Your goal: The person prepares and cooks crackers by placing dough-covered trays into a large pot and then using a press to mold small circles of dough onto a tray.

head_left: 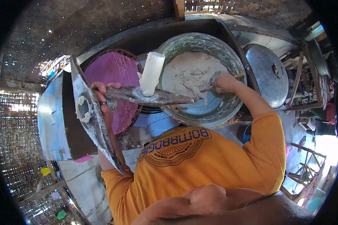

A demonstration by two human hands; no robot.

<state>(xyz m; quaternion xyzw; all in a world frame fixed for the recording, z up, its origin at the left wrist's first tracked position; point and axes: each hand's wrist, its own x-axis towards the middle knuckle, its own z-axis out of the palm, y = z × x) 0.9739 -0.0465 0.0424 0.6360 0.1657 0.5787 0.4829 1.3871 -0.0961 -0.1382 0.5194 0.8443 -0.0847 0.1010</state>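
Note:
My left hand (101, 92) grips a dark wooden bar (120, 94) from which a white-coated cylinder (152, 73) stands up. A second wooden board (96, 125), smeared white around its round hole, crosses my left wrist; whether the same fingers hold it is hard to tell. Inside a large metal basin (180, 119), my right hand (225, 83) is closed around a wooden-handled tool (239, 75). Its working end is hidden under sticky white dough near the bar's tip. More white dough (191, 67) fills the far part of the basin, and its walls are streaked with it.
A round tray with a pink sheet (112, 71) lies left of the basin, with a light-blue container (159, 123) between them. A domed metal lid (266, 75) is at the right. A dark wooden frame edge (238, 52) surrounds the basin. Woven walls (19, 131) enclose the space.

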